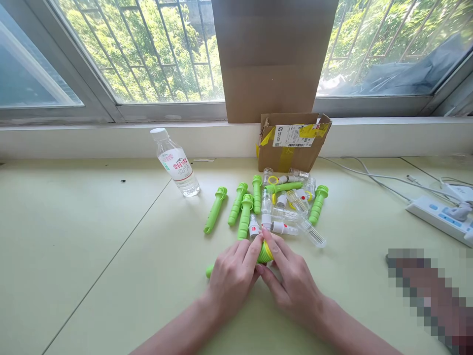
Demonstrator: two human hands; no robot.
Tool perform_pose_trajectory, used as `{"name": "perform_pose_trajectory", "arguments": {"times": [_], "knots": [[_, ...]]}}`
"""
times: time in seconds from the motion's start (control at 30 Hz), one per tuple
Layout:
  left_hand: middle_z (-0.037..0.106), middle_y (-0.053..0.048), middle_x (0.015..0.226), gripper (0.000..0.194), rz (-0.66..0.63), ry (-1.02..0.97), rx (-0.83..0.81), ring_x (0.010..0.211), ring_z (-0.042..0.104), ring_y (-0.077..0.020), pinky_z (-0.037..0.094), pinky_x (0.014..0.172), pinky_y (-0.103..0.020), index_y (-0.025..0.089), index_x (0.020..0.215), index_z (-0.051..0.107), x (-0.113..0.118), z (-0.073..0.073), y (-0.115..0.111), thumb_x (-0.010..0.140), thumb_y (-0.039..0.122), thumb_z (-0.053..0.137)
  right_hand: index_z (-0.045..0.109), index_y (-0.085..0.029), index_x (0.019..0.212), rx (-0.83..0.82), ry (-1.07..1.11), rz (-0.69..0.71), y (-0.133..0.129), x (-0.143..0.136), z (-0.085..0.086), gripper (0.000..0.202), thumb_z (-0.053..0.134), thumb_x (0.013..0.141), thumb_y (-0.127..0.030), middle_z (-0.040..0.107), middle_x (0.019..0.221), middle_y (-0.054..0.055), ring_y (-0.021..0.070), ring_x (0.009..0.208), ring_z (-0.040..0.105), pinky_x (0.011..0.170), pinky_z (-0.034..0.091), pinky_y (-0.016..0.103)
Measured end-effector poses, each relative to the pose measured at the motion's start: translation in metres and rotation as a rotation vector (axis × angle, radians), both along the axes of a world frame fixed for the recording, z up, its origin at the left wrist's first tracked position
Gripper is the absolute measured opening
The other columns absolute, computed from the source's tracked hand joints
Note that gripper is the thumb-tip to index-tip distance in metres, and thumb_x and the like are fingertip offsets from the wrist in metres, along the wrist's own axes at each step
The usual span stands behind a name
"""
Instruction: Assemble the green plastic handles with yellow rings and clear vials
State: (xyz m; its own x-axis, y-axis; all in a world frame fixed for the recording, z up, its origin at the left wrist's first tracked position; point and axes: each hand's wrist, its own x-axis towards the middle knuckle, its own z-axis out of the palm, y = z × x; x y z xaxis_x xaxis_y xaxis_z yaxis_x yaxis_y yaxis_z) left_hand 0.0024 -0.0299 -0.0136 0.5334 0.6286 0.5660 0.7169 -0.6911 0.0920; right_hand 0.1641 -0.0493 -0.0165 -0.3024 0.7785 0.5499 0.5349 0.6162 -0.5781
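Note:
My left hand is closed around a green plastic tube, whose rounded end sticks out to the left. At its threaded end sits a yellow ring, pinched by the fingers of my right hand. Both hands meet low over the table, and the fingers partly hide the threads. Just beyond them are a white-and-clear piece with a red dot and a clear ribbed tube. More green threaded tubes lie to the left and behind, and another green tube is at the right.
Clear tubes, white pieces and loose yellow rings are heaped beyond my hands. A cardboard box stands by the sill, with a water bottle to its left. A power strip with cables and a blurred-out object lie right.

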Motion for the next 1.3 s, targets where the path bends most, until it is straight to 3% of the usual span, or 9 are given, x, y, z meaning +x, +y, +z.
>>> {"name": "perform_pose_trajectory", "arguments": {"times": [0.17,0.33,0.6,0.77,0.87,0.93,1.0,1.1,1.3], "knots": [[0.061,-0.006,0.080,0.043,0.020,0.014,-0.007,0.069,0.058,-0.0186,0.044,0.057,-0.028,0.012,0.134,0.040,0.000,0.000,0.000,0.090,0.014,0.039,0.019,-0.020,0.149,-0.016,0.028,-0.009,-0.001,-0.001,-0.006,0.064,0.046,0.091,-0.019,0.050,0.137,0.016,0.0257,0.110,0.060,0.074,0.058,0.033],[0.061,-0.005,0.081,0.047,0.036,0.017,-0.041,0.072,0.060,-0.0192,0.044,0.057,-0.028,0.015,0.136,0.038,0.001,0.003,0.000,0.089,0.012,0.041,0.031,-0.024,0.139,-0.188,0.165,-0.054,-0.004,-0.002,-0.009,0.055,0.054,0.088,-0.021,0.057,0.131,0.013,0.0204,0.087,0.069,0.068,0.059,0.032],[0.064,-0.006,0.084,0.047,0.054,-0.057,-0.091,0.073,0.063,-0.0195,0.048,0.058,-0.027,0.016,0.135,0.039,0.004,0.001,-0.001,0.089,0.012,0.043,0.040,-0.026,0.132,-0.151,0.219,-0.028,-0.005,-0.002,-0.012,0.047,0.053,0.088,-0.016,0.048,0.140,0.013,0.0229,0.107,0.063,0.068,0.059,0.030],[0.066,-0.009,0.109,0.056,0.041,-0.166,-0.337,0.094,0.065,-0.0221,0.055,0.074,-0.032,0.022,0.139,0.035,0.006,0.009,-0.005,0.086,0.012,0.048,0.045,-0.024,0.131,-0.191,0.299,-0.020,-0.004,-0.003,-0.009,0.044,0.052,0.088,-0.017,0.050,0.138,0.012,0.0240,0.115,0.059,0.070,0.060,0.029],[0.056,-0.012,0.130,0.064,-0.051,-0.210,-0.585,0.115,0.057,-0.0243,0.052,0.090,-0.036,0.020,0.143,0.029,0.003,0.023,-0.004,0.083,0.013,0.051,0.049,-0.024,0.128,-0.354,0.402,-0.012,-0.001,-0.002,-0.002,0.039,0.052,0.089,-0.019,0.056,0.130,0.011,0.0195,0.093,0.068,0.065,0.060,0.028],[0.060,-0.012,0.123,0.064,-0.131,-0.250,-0.757,0.107,0.061,-0.0225,0.054,0.085,-0.033,0.020,0.143,0.028,0.000,0.032,-0.001,0.084,0.015,0.052,0.052,-0.024,0.125,-0.462,0.468,0.004,0.001,-0.001,0.002,0.036,0.053,0.089,-0.023,0.060,0.124,0.010,0.0157,0.076,0.069,0.060,0.060,0.028],[0.066,-0.005,0.098,0.060,-0.163,-0.345,-0.930,0.083,0.066,-0.0175,0.056,0.069,-0.028,0.023,0.143,0.029,-0.002,0.035,0.003,0.087,0.018,0.050,0.054,-0.025,0.123,-0.514,0.523,0.020,0.003,0.001,0.003,0.035,0.055,0.088,-0.025,0.062,0.119,0.008,0.0152,0.072,0.069,0.060,0.060,0.028],[0.057,0.003,0.076,0.057,-0.179,-0.516,-1.125,0.057,0.059,-0.0109,0.050,0.051,-0.022,0.025,0.141,0.032,-0.001,0.032,0.007,0.088,0.022,0.052,0.056,-0.024,0.120,-0.549,0.582,0.044,0.005,0.003,0.003,0.032,0.057,0.087,-0.026,0.062,0.116,0.008,0.0155,0.073,0.068,0.061,0.061,0.029],[0.062,-0.001,0.085,0.048,-0.143,-0.595,-1.006,0.066,0.058,-0.0111,0.046,0.055,-0.021,0.023,0.134,0.044,0.008,0.024,0.004,0.087,0.024,0.054,0.058,-0.023,0.114,-0.543,0.601,0.034,0.006,0.003,0.004,0.028,0.057,0.087,-0.026,0.059,0.121,0.009,0.0151,0.077,0.067,0.063,0.059,0.028]]}}
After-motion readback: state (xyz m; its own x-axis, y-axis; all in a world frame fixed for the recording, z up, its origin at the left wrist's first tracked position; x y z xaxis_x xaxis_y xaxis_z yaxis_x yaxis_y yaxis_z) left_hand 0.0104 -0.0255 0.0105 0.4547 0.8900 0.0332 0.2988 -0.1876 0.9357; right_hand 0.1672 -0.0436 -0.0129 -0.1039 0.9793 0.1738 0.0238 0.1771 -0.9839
